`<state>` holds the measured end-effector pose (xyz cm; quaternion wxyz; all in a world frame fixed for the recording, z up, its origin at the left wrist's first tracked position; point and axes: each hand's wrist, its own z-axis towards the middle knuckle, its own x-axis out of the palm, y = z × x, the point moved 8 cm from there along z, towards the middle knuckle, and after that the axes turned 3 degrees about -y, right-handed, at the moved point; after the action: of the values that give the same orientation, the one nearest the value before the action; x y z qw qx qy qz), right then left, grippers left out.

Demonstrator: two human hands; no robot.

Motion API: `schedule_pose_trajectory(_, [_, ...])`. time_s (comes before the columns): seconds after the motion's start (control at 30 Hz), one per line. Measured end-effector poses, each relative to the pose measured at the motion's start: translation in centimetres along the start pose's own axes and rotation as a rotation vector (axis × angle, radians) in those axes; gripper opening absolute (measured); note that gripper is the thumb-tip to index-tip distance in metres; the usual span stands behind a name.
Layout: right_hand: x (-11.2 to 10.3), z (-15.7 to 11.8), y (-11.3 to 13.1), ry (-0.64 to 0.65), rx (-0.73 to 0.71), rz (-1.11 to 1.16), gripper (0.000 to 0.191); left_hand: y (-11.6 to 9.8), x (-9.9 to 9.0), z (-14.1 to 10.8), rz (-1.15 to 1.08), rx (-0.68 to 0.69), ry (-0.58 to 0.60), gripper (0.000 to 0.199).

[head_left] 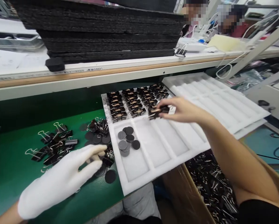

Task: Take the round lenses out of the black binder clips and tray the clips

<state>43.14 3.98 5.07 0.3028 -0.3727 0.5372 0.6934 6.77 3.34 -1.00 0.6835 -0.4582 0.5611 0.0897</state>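
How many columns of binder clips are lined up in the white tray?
4, side by side in the tray's far part: leftmost column, second column, third column and rightmost column. The right hand may hide some clips.

A white glove (43, 194) covers the left hand (68, 172); a black sleeve (262, 212) shows.

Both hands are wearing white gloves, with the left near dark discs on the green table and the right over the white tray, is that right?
No: the head view shows a white glove on the left hand only; the right hand is bare. The left is near dark discs on the green table and the right is over the white tray.
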Motion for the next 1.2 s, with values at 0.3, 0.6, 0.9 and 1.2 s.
schedule_pose_trajectory(0.3, [-5.6, 2.6, -18.6, -0.133, 0.322, -0.338, 0.043, 3.7, 1.8, -0.8, 0.114, -0.022, 0.104, 0.048])
schedule_pose_trajectory(0.6, [-3.6, 3.1, -21.8, -0.115, 0.321, -0.406, 0.034, 3.7, 1.7, -0.7, 0.144, -0.002, 0.073, 0.048])
schedule_pose_trajectory(0.9, [-3.1, 2.8, -22.1, -0.147, 0.351, -0.418, 0.032, 2.9, 1.5, -0.4, 0.142, 0.079, 0.043, 0.049])
schedule_pose_trajectory(1.2, [-5.2, 1.7, -17.1, -0.375, 0.393, -0.411, 0.036, 1.8, -0.4, -1.0, 0.182, 0.128, -0.015, 0.047])
